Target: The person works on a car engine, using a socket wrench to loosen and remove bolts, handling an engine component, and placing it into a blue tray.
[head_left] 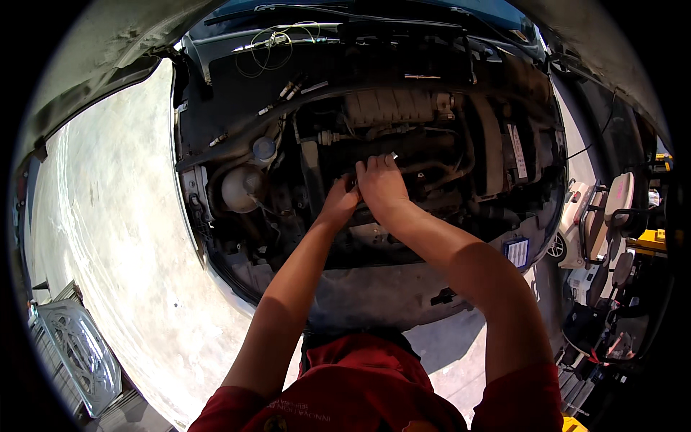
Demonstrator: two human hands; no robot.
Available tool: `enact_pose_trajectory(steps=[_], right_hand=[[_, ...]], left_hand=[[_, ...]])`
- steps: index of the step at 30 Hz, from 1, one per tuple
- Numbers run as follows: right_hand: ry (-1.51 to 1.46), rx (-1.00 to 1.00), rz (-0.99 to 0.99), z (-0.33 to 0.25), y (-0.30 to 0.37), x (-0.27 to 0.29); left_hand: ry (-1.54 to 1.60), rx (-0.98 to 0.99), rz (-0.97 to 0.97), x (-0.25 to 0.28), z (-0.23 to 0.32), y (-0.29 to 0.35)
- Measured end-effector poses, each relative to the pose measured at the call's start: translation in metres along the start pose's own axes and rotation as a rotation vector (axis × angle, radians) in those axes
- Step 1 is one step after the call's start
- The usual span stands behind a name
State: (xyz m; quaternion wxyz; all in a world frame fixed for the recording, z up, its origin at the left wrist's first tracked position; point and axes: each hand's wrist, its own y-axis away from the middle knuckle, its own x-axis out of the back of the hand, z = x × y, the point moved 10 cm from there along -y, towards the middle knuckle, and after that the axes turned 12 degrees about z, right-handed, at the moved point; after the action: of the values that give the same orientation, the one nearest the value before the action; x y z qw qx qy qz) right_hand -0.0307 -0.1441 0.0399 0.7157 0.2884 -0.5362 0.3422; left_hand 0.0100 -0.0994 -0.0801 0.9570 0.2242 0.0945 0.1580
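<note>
Both of my hands work close together over the middle of a dark car engine under a raised hood. My left hand has its fingers bent and drawn together, touching or nearly touching the right one. Beside it, my right hand is closed too, with the fingers curled down toward the engine. A small pale piece shows at its fingertips; its kind is too small to tell. What lies beneath the fingers is hidden. A ribbed brown intake manifold sits just beyond my hands.
Left of my hands are a round whitish reservoir and a blue-grey cap. Several small slim parts and a loop of thin wire lie at the back. A blue-and-white box rests at the front right edge.
</note>
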Motion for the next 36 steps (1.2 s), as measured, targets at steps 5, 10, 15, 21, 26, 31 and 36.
enact_pose_trajectory(steps=[5, 10, 15, 21, 26, 31, 36], right_hand=[[-0.632, -0.478, -0.609, 0.013, 0.048, -0.026], [-0.200, -0.308, 0.044, 0.017, 0.036, -0.008], [-0.600, -0.547, -0.373, 0.013, 0.066, -0.022], [-0.164, -0.440, 0.002, 0.021, 0.052, -0.016], [-0.356, -0.317, 0.043, 0.026, 0.031, 0.000], [-0.551, -0.629, -0.363, -0.013, 0.067, -0.029], [-0.179, -0.245, 0.126, 0.034, 0.035, -0.006]], left_hand=[[0.077, 0.094, 0.093, 0.001, 0.003, 0.014], [0.018, 0.033, 0.089, -0.003, 0.021, 0.009], [-0.307, 0.085, 0.027, -0.011, 0.028, 0.020], [-0.404, -0.003, 0.077, -0.011, 0.011, 0.007], [-0.003, 0.017, 0.088, 0.004, 0.001, 0.013], [-0.296, -0.071, 0.148, 0.000, 0.033, 0.019], [-0.302, -0.125, 0.215, 0.003, 0.036, 0.027]])
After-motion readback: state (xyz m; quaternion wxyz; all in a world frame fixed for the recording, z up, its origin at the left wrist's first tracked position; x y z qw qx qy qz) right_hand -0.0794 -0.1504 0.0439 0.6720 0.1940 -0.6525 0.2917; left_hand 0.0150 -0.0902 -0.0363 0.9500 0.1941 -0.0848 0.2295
